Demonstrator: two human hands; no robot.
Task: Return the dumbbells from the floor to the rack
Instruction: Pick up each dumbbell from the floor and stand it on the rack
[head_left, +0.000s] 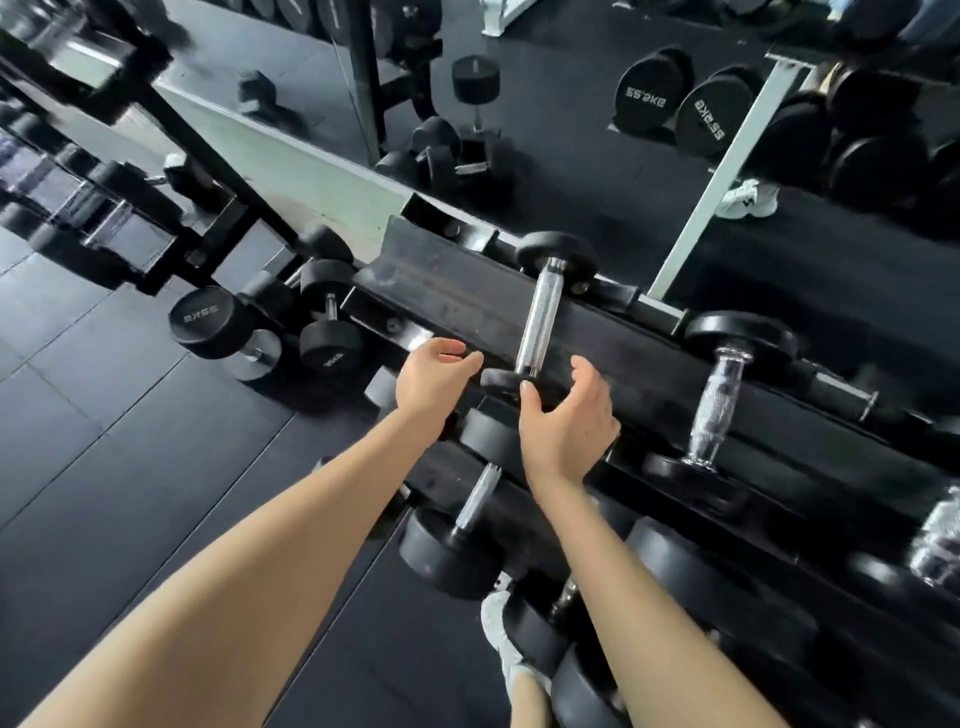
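A small black dumbbell (543, 312) with a chrome handle lies across the top tier of the black rack (457, 291). My left hand (434, 376) hovers open just left of its near head, holding nothing. My right hand (569, 421) is open too, fingers curled, with the thumb touching that near head. A second dumbbell (719, 395) rests on the same tier to the right. On the floor at the rack's left end lie several black dumbbells, one marked 35kg (208, 319) and a smaller one (330, 314).
Lower tiers hold more dumbbells (457, 535) below my arms. A mirror behind the rack reflects other weights (670, 98). Dark rubber floor (130, 441) spreads to the left. A black frame (171, 124) stands at upper left. My white shoe (501, 639) is beside the rack.
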